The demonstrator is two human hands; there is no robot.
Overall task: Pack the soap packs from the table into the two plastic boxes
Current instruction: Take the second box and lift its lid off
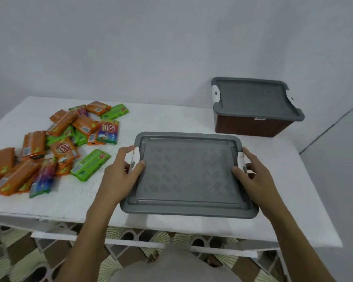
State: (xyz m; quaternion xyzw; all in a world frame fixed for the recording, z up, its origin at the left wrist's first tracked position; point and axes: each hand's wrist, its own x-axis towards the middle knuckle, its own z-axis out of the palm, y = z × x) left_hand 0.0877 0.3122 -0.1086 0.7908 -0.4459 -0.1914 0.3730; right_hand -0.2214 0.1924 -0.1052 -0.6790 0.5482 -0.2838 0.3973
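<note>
While you stand at the white table point(171, 121), your two hands grip the near box point(189, 212) by its short ends, one on each side. Your left hand point(120, 171) is curled round the left white latch point(135, 158): thumb laid on top of the grey lid point(189, 174), fingers wrapped over the outer edge. Your right hand point(255, 174) mirrors it at the right white latch point(241, 159), thumb on the lid and fingers round the outside. The near box sits close to the table's front edge, its lid on and shut.

The far box point(251, 125) stands well apart at the back right corner, against the wall. It has brown sides and a grey lid of its own, also in place.

The soap packs point(55, 145) lie in a loose heap on the left part of the table. Most are orange, with a few green and multicoloured ones mixed in. One green pack point(90, 167) lies at the heap's near edge, just beside your left hand but not touching it. None of the packs is in either box that you can see, since both lids cover the insides.
</note>
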